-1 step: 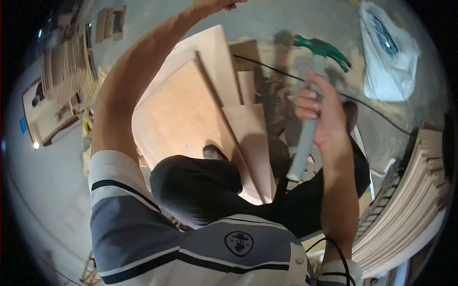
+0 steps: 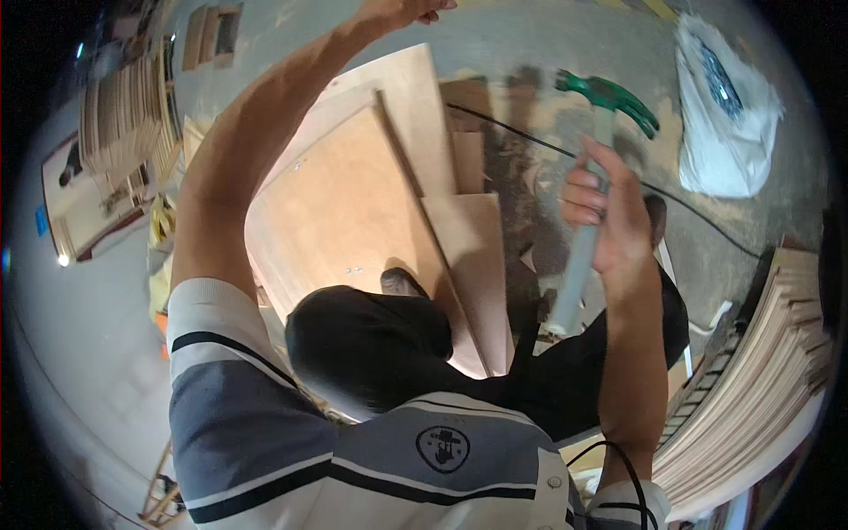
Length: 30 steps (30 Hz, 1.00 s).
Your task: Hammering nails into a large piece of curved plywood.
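Observation:
My right hand (image 2: 609,208) is wrapped round the grey handle of a claw hammer (image 2: 579,274). The hammer's green head points away from me, over the floor, and the handle's butt end comes back near my right thigh. My left arm reaches far forward, and my left hand (image 2: 408,11) is partly cut off by the top edge of the view. Its visible fingers are curled in; whatever they may hold is out of sight. Below that arm lies a pale plywood panel (image 2: 336,212), with my shoe (image 2: 402,283) at its near part.
Smaller board pieces (image 2: 464,238) lie beside the panel. A black cable (image 2: 698,212) crosses the floor to the right. A white sack (image 2: 729,132) lies at the far right. Stacked boards stand at the near right (image 2: 751,380) and far left (image 2: 124,124).
The hammer and my right hand appear slightly further right. Panel and floor things have shifted right in the view too. Both hands keep their grip shape.

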Available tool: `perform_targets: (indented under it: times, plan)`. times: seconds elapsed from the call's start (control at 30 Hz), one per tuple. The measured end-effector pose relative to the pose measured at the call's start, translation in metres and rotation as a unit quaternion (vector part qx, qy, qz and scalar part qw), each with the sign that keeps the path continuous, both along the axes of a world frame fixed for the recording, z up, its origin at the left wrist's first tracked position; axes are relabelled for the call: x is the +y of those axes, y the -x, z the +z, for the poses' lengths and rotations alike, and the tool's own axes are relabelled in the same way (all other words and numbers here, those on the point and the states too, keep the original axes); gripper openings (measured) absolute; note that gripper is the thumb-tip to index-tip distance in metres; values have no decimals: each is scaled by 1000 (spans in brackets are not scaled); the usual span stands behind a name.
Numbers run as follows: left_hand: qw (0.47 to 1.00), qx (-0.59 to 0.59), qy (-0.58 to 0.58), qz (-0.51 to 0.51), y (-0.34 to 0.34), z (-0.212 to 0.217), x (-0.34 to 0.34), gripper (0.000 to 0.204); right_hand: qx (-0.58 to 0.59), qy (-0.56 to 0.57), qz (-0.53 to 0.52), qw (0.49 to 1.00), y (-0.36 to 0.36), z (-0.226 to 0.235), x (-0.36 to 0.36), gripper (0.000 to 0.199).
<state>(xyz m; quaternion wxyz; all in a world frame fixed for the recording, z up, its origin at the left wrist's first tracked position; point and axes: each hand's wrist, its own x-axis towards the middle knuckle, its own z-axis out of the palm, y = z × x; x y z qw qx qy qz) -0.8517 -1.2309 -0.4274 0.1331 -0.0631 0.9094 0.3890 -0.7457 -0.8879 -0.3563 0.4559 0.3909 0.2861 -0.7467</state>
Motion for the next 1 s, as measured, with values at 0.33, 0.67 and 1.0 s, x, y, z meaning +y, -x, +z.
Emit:
perform_targets:
  times: [0.33,0.67,1.0]
  plan:
    - [887,169,-50,427,-333,-25,-170,17,263,-251,329,871,-113,-2,-101,24]
    - [742,259,-114,608,-410,-99,-171,16,540,-251,461,658,-184,-47,-174,36]
    - [825,210,44,522,-387,-65,-167,12,605,-336,519,502,-174,-55,-186,51]
